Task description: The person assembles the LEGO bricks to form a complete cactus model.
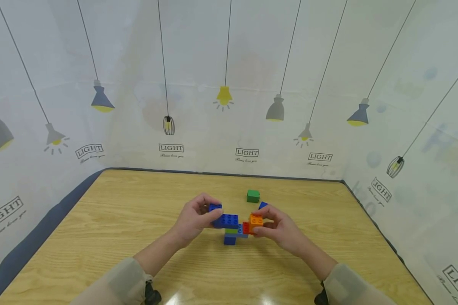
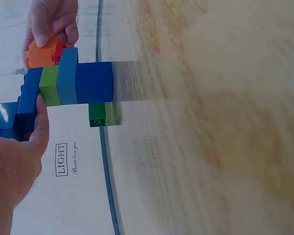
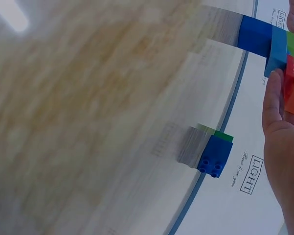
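At the table's middle stands a stack of toy building bricks. Its bottom is a dark blue brick (image 1: 230,241), topped by a lighter blue brick (image 2: 67,78) and a lime green brick (image 2: 49,86). Across the top lies a long blue brick (image 1: 229,220) with a smaller blue brick (image 1: 215,207) at its left end. My left hand (image 1: 192,221) grips these two between thumb and fingers. On the right, an orange brick (image 1: 256,220) and a red brick (image 1: 246,228) sit together at the lighter blue brick's protruding end. My right hand (image 1: 286,232) pinches the orange brick, fingertips close to the red one.
Behind the right hand lie a loose green brick (image 1: 253,196) and a loose blue brick (image 3: 215,155) on the wooden table (image 1: 137,203). A white curtain (image 1: 198,55) printed with lamps surrounds the table's far and side edges.
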Tool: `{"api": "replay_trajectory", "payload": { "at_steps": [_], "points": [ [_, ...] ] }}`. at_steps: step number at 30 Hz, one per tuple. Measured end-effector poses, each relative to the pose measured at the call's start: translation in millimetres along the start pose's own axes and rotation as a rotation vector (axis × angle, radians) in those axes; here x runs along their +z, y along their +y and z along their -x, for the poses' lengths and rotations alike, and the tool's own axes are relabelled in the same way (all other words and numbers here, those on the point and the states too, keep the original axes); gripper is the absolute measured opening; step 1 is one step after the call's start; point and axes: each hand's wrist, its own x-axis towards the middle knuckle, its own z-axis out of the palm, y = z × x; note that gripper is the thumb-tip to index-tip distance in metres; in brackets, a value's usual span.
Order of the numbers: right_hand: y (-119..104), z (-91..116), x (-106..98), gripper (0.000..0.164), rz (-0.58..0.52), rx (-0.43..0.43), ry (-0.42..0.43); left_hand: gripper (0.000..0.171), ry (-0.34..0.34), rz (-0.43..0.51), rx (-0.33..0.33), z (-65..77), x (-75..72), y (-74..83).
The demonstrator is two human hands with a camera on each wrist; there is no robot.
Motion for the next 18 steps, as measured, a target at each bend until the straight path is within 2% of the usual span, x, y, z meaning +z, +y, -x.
{"api": "replay_trajectory", "payload": {
  "at_steps": [13, 18],
  "points": [
    [-0.3, -1.6, 0.3, 0.039, -0.014, 0.018, 0.004, 0.029, 0.005, 0.020, -0.002, 0.2, 0.1, 0.6],
    [-0.7, -1.1, -0.2, 0.039, 0.012, 0.013, 0.009, 0.029, 0.003, 0.014, -0.007, 0.1, 0.1, 0.6]
  ]
}}
